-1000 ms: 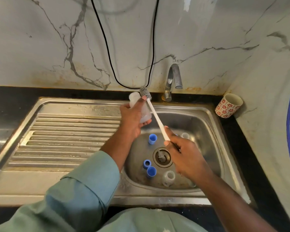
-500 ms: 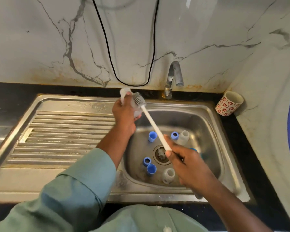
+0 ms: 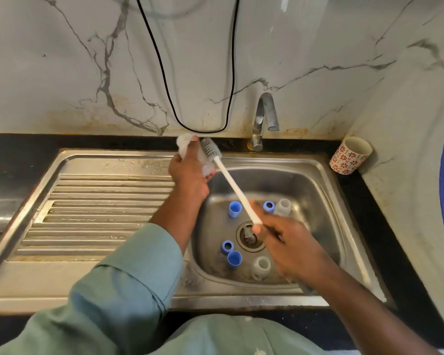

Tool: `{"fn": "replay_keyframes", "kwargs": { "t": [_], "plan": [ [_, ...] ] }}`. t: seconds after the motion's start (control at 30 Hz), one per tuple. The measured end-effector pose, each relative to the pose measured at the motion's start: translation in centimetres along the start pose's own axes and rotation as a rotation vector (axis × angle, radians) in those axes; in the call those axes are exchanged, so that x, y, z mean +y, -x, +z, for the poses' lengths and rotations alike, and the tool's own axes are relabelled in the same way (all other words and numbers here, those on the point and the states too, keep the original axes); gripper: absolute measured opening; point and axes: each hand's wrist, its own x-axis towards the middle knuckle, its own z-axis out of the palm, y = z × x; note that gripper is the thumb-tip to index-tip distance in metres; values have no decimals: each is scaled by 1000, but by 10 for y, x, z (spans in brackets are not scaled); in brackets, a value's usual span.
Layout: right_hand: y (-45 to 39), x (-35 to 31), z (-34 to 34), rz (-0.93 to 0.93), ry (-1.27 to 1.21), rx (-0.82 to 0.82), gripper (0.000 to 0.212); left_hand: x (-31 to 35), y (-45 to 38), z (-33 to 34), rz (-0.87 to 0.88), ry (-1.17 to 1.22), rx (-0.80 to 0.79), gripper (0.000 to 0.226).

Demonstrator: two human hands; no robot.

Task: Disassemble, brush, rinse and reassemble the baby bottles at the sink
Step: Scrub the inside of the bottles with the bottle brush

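Observation:
My left hand (image 3: pixel 190 175) grips a clear baby bottle (image 3: pixel 184 144) above the sink's back left rim. My right hand (image 3: pixel 287 242) holds the white handle of a bottle brush (image 3: pixel 230 183); its grey bristle head (image 3: pixel 210 149) lies against the outside of the bottle, beside my left fingers. In the sink basin (image 3: pixel 318 190) lie several blue caps, one of them (image 3: pixel 235 209) left of the handle, and two clear bottle parts (image 3: pixel 282 207) (image 3: pixel 261 267) around the drain (image 3: pixel 249 238).
A steel drainboard (image 3: pixel 100 208) spreads to the left of the basin. The tap (image 3: pixel 263 119) stands at the back wall, not running. A red-patterned cup (image 3: pixel 350 155) leans in the right corner. A black cable (image 3: pixel 198 129) hangs on the marble wall.
My left hand has carried the bottle up and to the left toward the back rim. The brush head has followed it. My right hand shifted slightly, uncovering parts at the basin's back.

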Motion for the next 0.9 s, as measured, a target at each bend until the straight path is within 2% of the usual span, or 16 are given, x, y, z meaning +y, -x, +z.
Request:
{"fn": "replay_keyframes", "kwargs": {
  "t": [0.07, 0.17, 0.3, 0.37, 0.43, 0.5, 0.63, 0.77, 0.9],
  "plan": [
    [14, 1, 0, -9, 8, -34, 44, 4, -3, -1, 3, -5, -19, 33],
    [-4, 0, 3, 0, -15, 52, 44, -9, 8, 2, -70, -113, -89, 41],
    [5, 2, 1, -55, 37, 17, 45, 8, -3, -5, -53, 18, -46, 39],
    [17, 4, 1, -39, 13, -15, 46, 7, -5, -10, -18, 31, -26, 48],
    [6, 2, 4, -6, 3, 28, 45, -8, 5, -6, 4, -80, -66, 64],
    [-7, -3, 3, 6, -19, 51, 44, -13, 11, -2, -1, -80, -83, 71],
    [9, -4, -8, 3, -24, -15, 43, 1, -5, -10, -11, 65, -66, 60],
    [-11, -10, -11, 32, 14, 61, 32, -13, 10, -6, -60, -90, -162, 56],
    [0, -7, -13, 5, 36, -15, 34, 7, -1, -10, -77, 77, -87, 35]
  ]
}}
